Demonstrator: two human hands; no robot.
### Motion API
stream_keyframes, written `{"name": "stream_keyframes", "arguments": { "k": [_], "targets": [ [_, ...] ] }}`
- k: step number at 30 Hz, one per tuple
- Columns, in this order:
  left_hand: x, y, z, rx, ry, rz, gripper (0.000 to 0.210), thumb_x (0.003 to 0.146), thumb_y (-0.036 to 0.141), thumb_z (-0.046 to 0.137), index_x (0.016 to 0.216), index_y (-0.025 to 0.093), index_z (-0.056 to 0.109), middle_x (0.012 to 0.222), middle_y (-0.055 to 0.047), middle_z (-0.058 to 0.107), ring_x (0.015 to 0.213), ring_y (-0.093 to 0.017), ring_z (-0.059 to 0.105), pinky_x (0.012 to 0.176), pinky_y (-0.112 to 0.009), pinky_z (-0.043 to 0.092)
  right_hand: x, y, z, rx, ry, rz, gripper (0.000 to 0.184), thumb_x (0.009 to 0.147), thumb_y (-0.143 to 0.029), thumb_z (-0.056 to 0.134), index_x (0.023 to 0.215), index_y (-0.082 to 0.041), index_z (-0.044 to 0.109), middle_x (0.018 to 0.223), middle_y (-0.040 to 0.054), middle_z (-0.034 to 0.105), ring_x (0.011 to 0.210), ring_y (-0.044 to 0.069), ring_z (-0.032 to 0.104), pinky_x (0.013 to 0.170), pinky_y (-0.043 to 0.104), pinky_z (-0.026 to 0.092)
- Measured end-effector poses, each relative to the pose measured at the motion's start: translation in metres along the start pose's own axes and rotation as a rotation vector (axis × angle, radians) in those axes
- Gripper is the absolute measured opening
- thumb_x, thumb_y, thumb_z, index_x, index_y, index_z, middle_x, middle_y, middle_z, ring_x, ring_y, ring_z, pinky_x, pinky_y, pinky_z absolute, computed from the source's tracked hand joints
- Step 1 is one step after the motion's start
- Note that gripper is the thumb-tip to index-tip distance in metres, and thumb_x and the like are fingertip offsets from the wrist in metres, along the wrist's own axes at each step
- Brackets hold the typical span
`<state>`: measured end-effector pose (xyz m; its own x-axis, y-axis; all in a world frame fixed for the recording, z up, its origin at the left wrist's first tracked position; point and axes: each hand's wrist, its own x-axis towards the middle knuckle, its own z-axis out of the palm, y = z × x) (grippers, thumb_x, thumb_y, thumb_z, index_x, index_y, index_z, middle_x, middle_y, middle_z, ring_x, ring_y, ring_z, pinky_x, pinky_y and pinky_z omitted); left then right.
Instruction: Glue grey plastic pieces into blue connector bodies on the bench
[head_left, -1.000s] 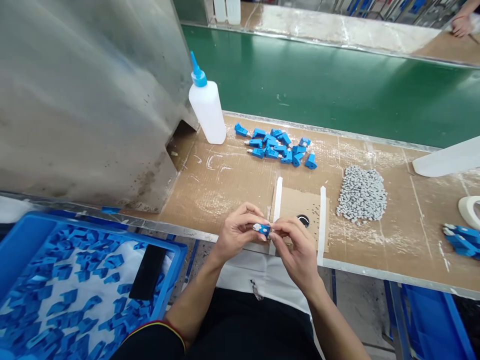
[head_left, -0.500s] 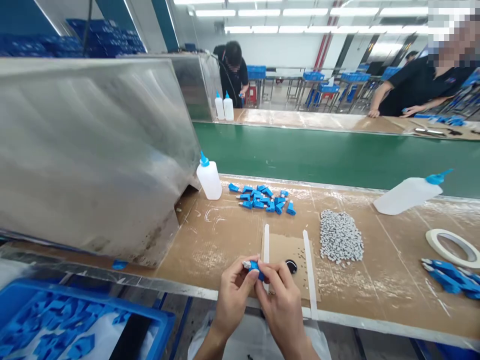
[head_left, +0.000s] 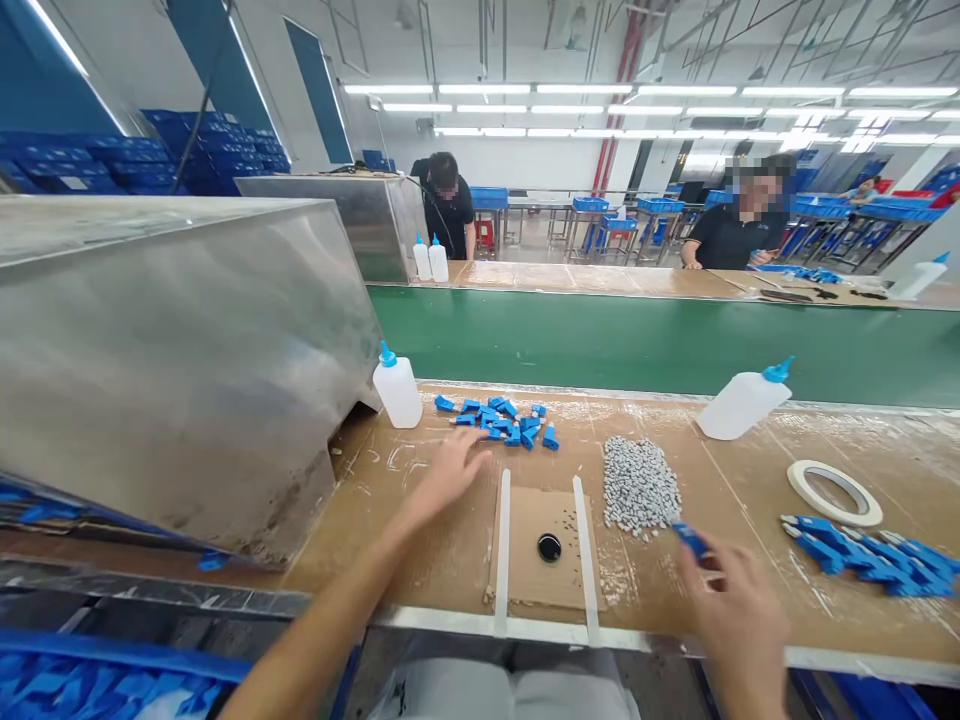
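My left hand (head_left: 456, 462) reaches out to the near edge of a pile of small blue plastic parts (head_left: 513, 424), fingers stretched and apart. Whether its fingertips touch a part I cannot tell. In my right hand (head_left: 731, 590), slightly blurred, a blue plastic part (head_left: 690, 541) is pinched. That hand is between a heap of small grey pieces (head_left: 642, 484) and a second group of blue parts with pale tips (head_left: 870, 556). Between my hands, a cardboard sheet (head_left: 529, 560) lies taped down, with a small round black dish (head_left: 549, 547) and scattered dark specks on it.
White squeeze bottles stand at the back left (head_left: 397, 391) and lean at the right (head_left: 744, 405). A tape roll (head_left: 835, 492) lies far right. A metal housing (head_left: 180, 370) blocks the left. Beyond runs a green conveyor belt (head_left: 585, 335), with two people behind it.
My hands were together over the cardboard's near edge, holding a blue part. They have parted: the left reached forward to the pile, the right moved right with a blue part. The view tilted up.
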<state>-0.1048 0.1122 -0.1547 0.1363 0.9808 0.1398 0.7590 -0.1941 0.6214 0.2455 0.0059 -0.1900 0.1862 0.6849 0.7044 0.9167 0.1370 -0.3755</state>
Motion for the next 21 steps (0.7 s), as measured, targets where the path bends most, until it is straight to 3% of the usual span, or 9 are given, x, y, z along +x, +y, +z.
{"name": "stream_keyframes", "arguments": {
  "k": [4,7,9,11,16,18,21],
  "targets": [
    [0.044,-0.024,-0.001,0.155,0.033,-0.052,0.039,0.088,0.008,0.062,0.126,0.013,0.066,0.134,-0.021,0.058,0.127,-0.039,0.061,0.112,-0.058,0.045,0.02,0.108,-0.019,-0.36,-0.024,0.133,0.034,0.095,-0.043,0.051,0.085,-0.021,0.074,0.079,0.012,0.059,0.059,0.026,0.053,0.048,0.038,0.037],
    [0.049,-0.036,0.002,0.23,0.032,-0.04,0.035,0.088,0.012,0.065,0.123,0.018,0.067,0.13,-0.016,0.058,0.121,-0.037,0.063,0.107,-0.054,0.049,0.027,0.139,-0.023,-0.435,0.026,0.161,0.045,0.093,-0.053,0.046,0.088,-0.018,0.074,0.084,0.0157,0.057,0.067,0.031,0.054,0.052,0.041,0.036],
    [0.047,-0.04,0.002,0.259,0.018,-0.018,0.032,0.089,0.014,0.065,0.12,0.021,0.067,0.126,-0.012,0.059,0.116,-0.033,0.065,0.105,-0.05,0.05,0.029,0.137,-0.023,-0.416,0.112,0.158,0.048,0.091,-0.06,0.047,0.087,-0.019,0.07,0.084,0.0171,0.057,0.076,0.035,0.056,0.057,0.043,0.038],
    [0.043,-0.043,-0.001,0.274,-0.008,0.0,0.027,0.09,0.015,0.063,0.116,0.022,0.067,0.12,-0.011,0.062,0.109,-0.031,0.068,0.102,-0.047,0.052,0.026,0.122,-0.021,-0.333,0.104,0.172,0.044,0.091,-0.063,0.048,0.076,-0.024,0.061,0.074,0.0128,0.055,0.073,0.032,0.055,0.059,0.043,0.039],
    [0.015,-0.051,-0.008,0.255,-0.074,0.014,0.02,0.091,0.018,0.06,0.109,0.022,0.067,0.11,-0.009,0.069,0.105,-0.029,0.069,0.097,-0.043,0.055,0.002,0.063,-0.006,0.002,-0.183,0.196,0.05,0.094,-0.062,0.046,0.058,-0.029,0.031,0.049,-0.0044,0.036,0.045,0.015,0.035,0.049,0.031,0.03],
    [-0.003,-0.053,-0.015,0.224,-0.081,0.006,0.018,0.091,0.021,0.06,0.107,0.02,0.068,0.109,-0.01,0.07,0.105,-0.029,0.069,0.095,-0.042,0.056,-0.007,0.043,0.0,0.109,-0.267,0.178,0.052,0.095,-0.061,0.049,0.059,-0.028,0.03,0.049,-0.0062,0.034,0.045,0.013,0.034,0.048,0.029,0.029],
    [-0.035,-0.053,-0.026,0.073,-0.042,-0.04,0.018,0.09,0.032,0.062,0.097,0.019,0.072,0.095,-0.007,0.07,0.088,-0.025,0.069,0.082,-0.037,0.058,-0.01,0.027,0.008,0.197,-0.386,0.158,0.048,0.095,-0.057,0.052,0.061,-0.027,0.036,0.051,-0.0061,0.041,0.046,0.012,0.038,0.049,0.027,0.033]
  ]
}}
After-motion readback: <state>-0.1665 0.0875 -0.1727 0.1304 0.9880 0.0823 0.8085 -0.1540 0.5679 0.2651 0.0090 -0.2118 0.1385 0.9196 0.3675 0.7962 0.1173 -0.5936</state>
